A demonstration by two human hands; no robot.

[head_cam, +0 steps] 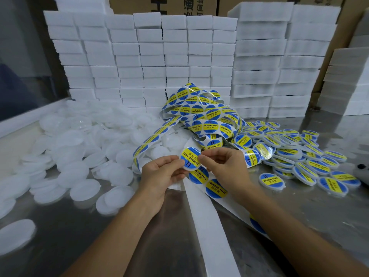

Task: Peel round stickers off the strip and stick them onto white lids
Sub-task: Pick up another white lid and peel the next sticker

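**A:** At the steel worktable (299,212), both hands are up at centre frame. The left hand (159,176) pinches a white lid (190,158) by its nine o'clock edge; the right hand (223,166) has thumb and fingers curled onto its three o'clock edge. A blue-and-yellow round sticker (191,156) already lies across the lid's face.

**B:** So which step is it?

**A:** By my reading, the pressing-down stage: the sticker looks seated and the fingertips work the rim. Next, I'd judge, the lid goes to the finished pile (299,156) at three o'clock, and the right hand returns to the strip (211,186) just below the hands, at six o'clock, where two more stickers wait on the backing.

**B:** What does that call for?

**A:** A clean lift of the sticker's edge without creasing, and a fresh lid from the heap of bare lids (79,156) spreading from nine to eleven o'clock.

**B:** Anything in the way?

**A:** The tangled coil of unused strip (207,114) mounds up at twelve o'clock, right behind the hands, and loops trail toward the bare lids. The spent backing paper (209,226) runs down toward six o'clock, under the forearms. Stacks of white foam blocks (151,62) wall off the back, with cardboard cartons (163,5) behind them. A dark object sits at the right edge; I cannot tell what it is.
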